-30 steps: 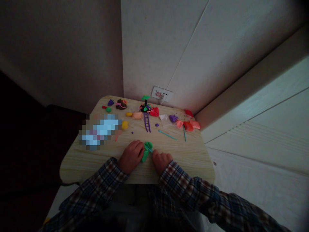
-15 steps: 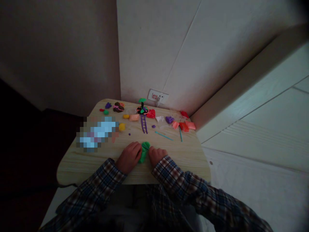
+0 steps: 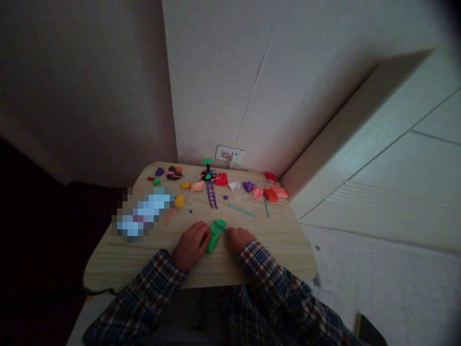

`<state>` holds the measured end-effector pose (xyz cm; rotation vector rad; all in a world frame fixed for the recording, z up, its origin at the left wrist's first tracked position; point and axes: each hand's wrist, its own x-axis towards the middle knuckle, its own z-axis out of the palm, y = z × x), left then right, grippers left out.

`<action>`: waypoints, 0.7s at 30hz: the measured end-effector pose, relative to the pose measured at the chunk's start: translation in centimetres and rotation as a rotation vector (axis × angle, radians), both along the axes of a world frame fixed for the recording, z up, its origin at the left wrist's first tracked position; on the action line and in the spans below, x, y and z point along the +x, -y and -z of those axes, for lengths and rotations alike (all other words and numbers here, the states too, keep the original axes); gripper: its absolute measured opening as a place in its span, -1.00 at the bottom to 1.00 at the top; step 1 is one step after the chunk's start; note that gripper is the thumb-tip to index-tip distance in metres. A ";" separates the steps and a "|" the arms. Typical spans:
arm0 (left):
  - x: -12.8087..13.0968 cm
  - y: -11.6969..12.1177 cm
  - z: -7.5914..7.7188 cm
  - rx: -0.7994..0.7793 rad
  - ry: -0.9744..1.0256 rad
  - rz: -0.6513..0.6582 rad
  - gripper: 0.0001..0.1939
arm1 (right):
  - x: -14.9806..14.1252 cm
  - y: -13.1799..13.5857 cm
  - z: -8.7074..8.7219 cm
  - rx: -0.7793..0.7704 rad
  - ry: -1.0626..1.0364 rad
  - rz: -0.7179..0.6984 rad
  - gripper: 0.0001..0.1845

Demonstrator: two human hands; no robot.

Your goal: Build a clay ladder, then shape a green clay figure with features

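Note:
Green modelling clay (image 3: 213, 241) lies flat near the table's front edge, a rounded upper end above a longer lower piece. My left hand (image 3: 190, 246) is closed at its left side, fingertips pressed on its edge. Curled fingers of my right hand (image 3: 239, 239) grip a thin teal modelling tool (image 3: 220, 226), whose far end reaches across the upper part of the clay. Its handle is hidden in the fist. Whether the tip sinks into the clay or only rests on it, I cannot tell.
Behind my hands lie a purple clay ladder (image 3: 212, 194) under a small tree model (image 3: 209, 174), two more teal tools (image 3: 242, 210), and several bagged clays such as the red one (image 3: 271, 195). A blurred-out bright rectangle (image 3: 146, 214) sits left. Walls border the table (image 3: 281, 259).
My right hand drew in toward the clay, then back a little to the right, and the tool changed its slant over the clay. My left hand stays on it. The camera view shifted.

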<state>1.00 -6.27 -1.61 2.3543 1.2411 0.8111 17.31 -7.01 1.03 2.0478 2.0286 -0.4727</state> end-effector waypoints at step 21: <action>-0.3 0.0 -0.2 -0.096 0.071 -0.069 -0.89 | 4.5 -0.5 0.8 0.266 -0.632 0.111 -0.67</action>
